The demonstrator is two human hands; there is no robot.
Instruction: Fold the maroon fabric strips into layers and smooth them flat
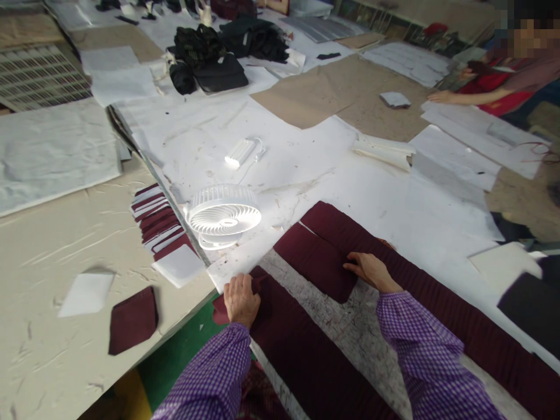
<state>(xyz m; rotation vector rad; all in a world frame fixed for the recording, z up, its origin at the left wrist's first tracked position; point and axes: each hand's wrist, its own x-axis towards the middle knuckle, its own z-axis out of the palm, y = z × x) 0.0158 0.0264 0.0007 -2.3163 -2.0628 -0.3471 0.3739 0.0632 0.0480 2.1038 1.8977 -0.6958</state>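
My left hand (242, 298) is closed over the end of a long row of overlapping maroon fabric pieces (301, 344), at the table's near edge. A folded bit of maroon cloth sticks out to the left of its fingers. Farther right, my right hand (371, 270) has thumb and fingers drawn together at the edge of a flat maroon fabric panel (312, 256). The panel lies beside a second long row of maroon pieces (441, 297). Grey, marked table surface shows between the two rows.
A white fan (225, 216) stands ahead, with a white power strip (240, 153) behind it. To the left are a stack of maroon and white pieces (160, 219), a lone maroon piece (133, 321) and a gap between tables. A co-worker's arm (472, 97) reaches in at far right.
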